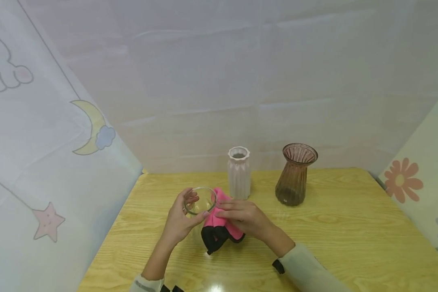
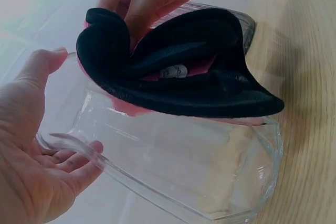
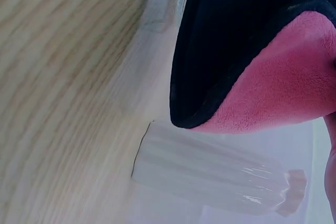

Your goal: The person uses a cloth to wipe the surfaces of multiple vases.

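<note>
The left hand (image 1: 177, 221) grips a roughly upright glass vase (image 2: 173, 161); at its right side, the right hand (image 1: 249, 219) grasps a cloth (image 3: 278, 80).

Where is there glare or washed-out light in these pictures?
Head view: a bright spot on the table at the bottom edge; left wrist view: pale upper left corner, glints on the clear vase; right wrist view: glints on the pale vase.

Pink, black-edged cloth (image 3: 278, 77) is held by the right hand (image 3: 331, 169); a pale ribbed vase (image 3: 215, 169) is seen nearby on a wood-grained table (image 3: 63, 77).
</note>
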Motion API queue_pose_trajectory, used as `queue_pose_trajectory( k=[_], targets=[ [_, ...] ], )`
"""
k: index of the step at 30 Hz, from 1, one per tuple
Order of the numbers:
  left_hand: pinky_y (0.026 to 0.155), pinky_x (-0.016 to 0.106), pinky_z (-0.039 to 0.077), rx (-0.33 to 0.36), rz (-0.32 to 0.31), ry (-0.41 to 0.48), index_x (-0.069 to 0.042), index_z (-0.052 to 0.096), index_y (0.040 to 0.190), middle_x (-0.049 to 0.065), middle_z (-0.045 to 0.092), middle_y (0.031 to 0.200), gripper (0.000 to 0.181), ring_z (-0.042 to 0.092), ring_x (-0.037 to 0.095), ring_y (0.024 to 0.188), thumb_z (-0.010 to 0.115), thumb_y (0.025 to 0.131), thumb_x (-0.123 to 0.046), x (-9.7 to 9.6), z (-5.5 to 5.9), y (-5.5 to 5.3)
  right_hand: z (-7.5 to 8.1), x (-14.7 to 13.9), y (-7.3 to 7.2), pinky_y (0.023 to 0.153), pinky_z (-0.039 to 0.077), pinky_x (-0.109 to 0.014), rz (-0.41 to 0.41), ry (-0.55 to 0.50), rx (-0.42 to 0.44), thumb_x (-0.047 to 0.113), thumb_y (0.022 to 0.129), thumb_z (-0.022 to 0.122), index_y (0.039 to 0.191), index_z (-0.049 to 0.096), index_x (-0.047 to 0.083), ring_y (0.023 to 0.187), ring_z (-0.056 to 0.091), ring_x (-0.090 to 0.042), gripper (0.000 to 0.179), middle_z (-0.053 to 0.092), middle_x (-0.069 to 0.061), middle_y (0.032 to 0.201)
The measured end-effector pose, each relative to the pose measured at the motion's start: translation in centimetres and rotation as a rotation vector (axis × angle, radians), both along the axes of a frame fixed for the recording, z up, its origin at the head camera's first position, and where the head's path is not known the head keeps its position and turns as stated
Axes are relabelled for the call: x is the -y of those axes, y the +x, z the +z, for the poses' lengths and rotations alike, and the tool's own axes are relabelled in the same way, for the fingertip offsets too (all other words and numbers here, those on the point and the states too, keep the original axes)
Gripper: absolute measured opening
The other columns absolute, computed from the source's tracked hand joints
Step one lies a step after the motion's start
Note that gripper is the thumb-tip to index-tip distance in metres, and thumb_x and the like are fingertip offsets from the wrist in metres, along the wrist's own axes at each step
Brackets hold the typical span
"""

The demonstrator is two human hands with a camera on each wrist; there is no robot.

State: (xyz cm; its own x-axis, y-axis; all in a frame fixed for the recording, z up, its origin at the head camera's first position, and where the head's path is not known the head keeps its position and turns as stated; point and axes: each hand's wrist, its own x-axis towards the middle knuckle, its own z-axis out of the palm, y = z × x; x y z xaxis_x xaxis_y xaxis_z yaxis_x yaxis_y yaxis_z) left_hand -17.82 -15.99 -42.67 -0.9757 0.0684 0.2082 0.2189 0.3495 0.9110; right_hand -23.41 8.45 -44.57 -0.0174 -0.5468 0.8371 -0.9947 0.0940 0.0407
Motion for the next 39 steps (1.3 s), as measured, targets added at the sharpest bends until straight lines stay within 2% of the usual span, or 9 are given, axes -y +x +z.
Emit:
queue_pose_trajectory(
  k=[10, 12, 17, 23, 26, 31, 35, 37, 39],
  targets=[
    [0.108, 0.066, 0.038, -0.026, -0.077, -0.027, -0.007, 0.036, 0.153, 0.016, 0.053, 0.143, 0.085, 0.054, 0.031, 0.132, 0.083, 0.085, -0.023, 0.6, 0.4, -0.4, -0.9, -0.1, 0.1, 0.092, 0.057, -0.033, -0.023, 0.049, 0.019, 0.011, 0.102, 0.06, 0.109, 0.079, 0.011, 0.103, 0.073, -0.022, 0.019, 0.077, -0.007, 0.109],
    [0.108, 0.067, 0.037, -0.027, -0.1, -0.029, -0.007, 0.035, 0.153, 0.016, 0.053, 0.144, 0.084, 0.053, 0.031, 0.133, 0.082, 0.086, -0.022, 0.8, 0.4, -0.6, -1.0, -0.3, 0.1, 0.092, 0.057, -0.032, -0.019, 0.072, 0.029, 0.004, 0.095, 0.069, 0.108, 0.079, 0.011, 0.103, 0.073, -0.022, 0.017, 0.077, -0.007, 0.109],
    [0.105, 0.071, 0.037, -0.026, -0.148, -0.056, -0.01, 0.035, 0.154, 0.01, 0.054, 0.144, 0.082, 0.053, 0.031, 0.133, 0.081, 0.088, -0.024, 1.5, 0.1, -1.0, -1.7, -0.7, 0.2, 0.092, 0.057, -0.029, -0.017, 0.152, 0.065, -0.007, 0.073, 0.082, 0.105, 0.079, 0.011, 0.103, 0.073, -0.021, 0.037, 0.077, -0.006, 0.106],
    [0.11, 0.059, 0.04, -0.065, -0.284, -0.007, -0.003, 0.032, 0.154, 0.015, 0.051, 0.146, 0.082, 0.051, 0.037, 0.134, 0.079, 0.089, -0.017, 2.3, -0.1, -1.8, -2.2, -1.0, 0.5, 0.094, 0.055, -0.026, -0.034, 0.26, 0.147, -0.007, 0.077, 0.08, 0.102, 0.08, 0.013, 0.103, 0.073, -0.017, 0.032, 0.077, -0.003, 0.105],
    [0.112, 0.053, 0.04, -0.069, -0.345, 0.019, -0.004, 0.032, 0.154, 0.017, 0.051, 0.145, 0.082, 0.05, 0.038, 0.134, 0.079, 0.089, -0.016, 2.6, -0.1, -2.2, -2.4, -1.1, 0.6, 0.093, 0.055, -0.025, -0.062, 0.321, 0.15, -0.006, 0.078, 0.08, 0.102, 0.081, 0.015, 0.102, 0.073, -0.016, 0.033, 0.077, -0.002, 0.104],
    [0.115, 0.062, 0.03, -0.079, -0.412, 0.055, -0.008, 0.026, 0.158, 0.017, 0.048, 0.149, 0.086, 0.046, 0.039, 0.138, 0.078, 0.091, -0.016, 3.0, -0.1, -2.8, -2.4, -1.3, 0.8, 0.091, 0.055, -0.024, -0.109, 0.393, 0.146, -0.003, 0.079, 0.081, 0.103, 0.081, 0.017, 0.102, 0.072, -0.013, 0.031, 0.077, 0.0, 0.106],
    [0.116, 0.07, 0.017, -0.103, -0.385, 0.069, -0.007, 0.015, 0.161, 0.017, 0.035, 0.16, 0.094, 0.035, 0.039, 0.146, 0.076, 0.091, -0.015, 2.8, -0.5, -2.2, -2.0, -1.6, 0.8, 0.091, 0.056, -0.026, -0.096, 0.323, 0.14, -0.004, 0.076, 0.083, 0.104, 0.081, 0.015, 0.101, 0.073, -0.016, 0.033, 0.077, -0.001, 0.105],
    [0.117, 0.069, 0.017, -0.12, -0.317, 0.055, -0.005, 0.013, 0.161, 0.018, 0.032, 0.161, 0.098, 0.032, 0.039, 0.148, 0.078, 0.089, -0.015, 2.5, -0.8, -1.6, -1.6, -1.8, 0.8, 0.091, 0.057, -0.029, -0.088, 0.248, 0.112, -0.003, 0.078, 0.081, 0.105, 0.08, 0.013, 0.101, 0.073, -0.018, 0.032, 0.077, -0.003, 0.106],
    [0.117, 0.066, 0.02, -0.132, -0.237, 0.046, -0.003, 0.014, 0.161, 0.02, 0.032, 0.161, 0.1, 0.033, 0.039, 0.148, 0.08, 0.087, -0.015, 1.9, -0.9, -1.0, -1.0, -1.9, 0.7, 0.091, 0.057, -0.031, -0.086, 0.168, 0.077, 0.001, 0.088, 0.076, 0.107, 0.079, 0.012, 0.102, 0.073, -0.02, 0.022, 0.077, -0.004, 0.108]
  ],
)
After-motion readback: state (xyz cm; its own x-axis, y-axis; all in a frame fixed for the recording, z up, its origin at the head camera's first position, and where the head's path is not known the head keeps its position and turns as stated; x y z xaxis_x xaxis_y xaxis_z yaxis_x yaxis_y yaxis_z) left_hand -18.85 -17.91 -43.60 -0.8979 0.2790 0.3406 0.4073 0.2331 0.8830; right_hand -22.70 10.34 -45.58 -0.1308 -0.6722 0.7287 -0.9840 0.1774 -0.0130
